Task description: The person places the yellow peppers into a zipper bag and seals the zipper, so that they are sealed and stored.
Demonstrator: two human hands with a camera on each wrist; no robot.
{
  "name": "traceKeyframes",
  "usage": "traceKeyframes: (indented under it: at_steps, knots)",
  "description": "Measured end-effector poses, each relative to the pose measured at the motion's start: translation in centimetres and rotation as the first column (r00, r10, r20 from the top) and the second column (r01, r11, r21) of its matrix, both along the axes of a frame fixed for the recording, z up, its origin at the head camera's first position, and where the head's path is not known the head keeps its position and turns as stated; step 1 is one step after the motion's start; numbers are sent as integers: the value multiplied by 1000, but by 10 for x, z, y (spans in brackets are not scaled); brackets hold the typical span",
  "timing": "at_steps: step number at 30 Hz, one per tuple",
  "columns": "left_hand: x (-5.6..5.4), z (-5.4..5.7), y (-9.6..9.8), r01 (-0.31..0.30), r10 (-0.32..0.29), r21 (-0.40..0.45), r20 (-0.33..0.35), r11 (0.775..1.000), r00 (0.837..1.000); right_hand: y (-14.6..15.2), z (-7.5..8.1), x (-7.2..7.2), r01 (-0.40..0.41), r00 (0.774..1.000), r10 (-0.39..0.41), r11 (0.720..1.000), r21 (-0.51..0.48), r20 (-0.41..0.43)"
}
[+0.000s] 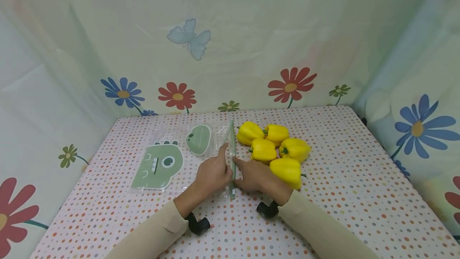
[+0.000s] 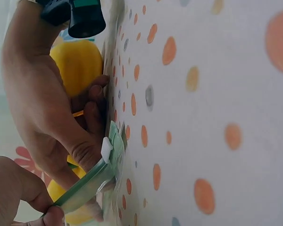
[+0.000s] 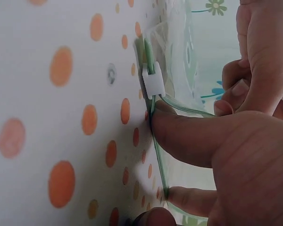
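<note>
Dinosaur-print slider bag (image 1: 158, 167): left hand (image 1: 213, 173), partly hiding it, pinches left green lip (image 2: 81, 192); right hand (image 1: 256, 175), thumb and finger outstretched, presses right one; white slider (image 3: 153, 81) distinct only in wrist views.

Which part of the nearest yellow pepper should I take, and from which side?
Probably the broad middle of the pepper, from above and the right. It lies on its side, stem pointing right; the right hand is at its left, other peppers beyond.
</note>
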State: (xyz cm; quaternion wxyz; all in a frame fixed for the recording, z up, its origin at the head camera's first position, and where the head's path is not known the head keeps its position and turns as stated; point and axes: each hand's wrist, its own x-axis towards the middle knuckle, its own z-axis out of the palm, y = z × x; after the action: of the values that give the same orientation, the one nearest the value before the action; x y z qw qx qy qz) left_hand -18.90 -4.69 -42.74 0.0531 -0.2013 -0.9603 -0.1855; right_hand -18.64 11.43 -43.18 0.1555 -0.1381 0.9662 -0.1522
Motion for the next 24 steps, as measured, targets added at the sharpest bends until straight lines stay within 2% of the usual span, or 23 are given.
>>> traceKeyframes:
  at_steps: [11,24]
  knots:
    - [-3,0,0,4,-4,8,13,1000,1000,0,-3,-1,1,1000,-1,1000,9,-18]
    - [-5,-5,-1,-2,-3,58,82,998,997,0,-2,0,2,1000,-2,1000,20,-9]
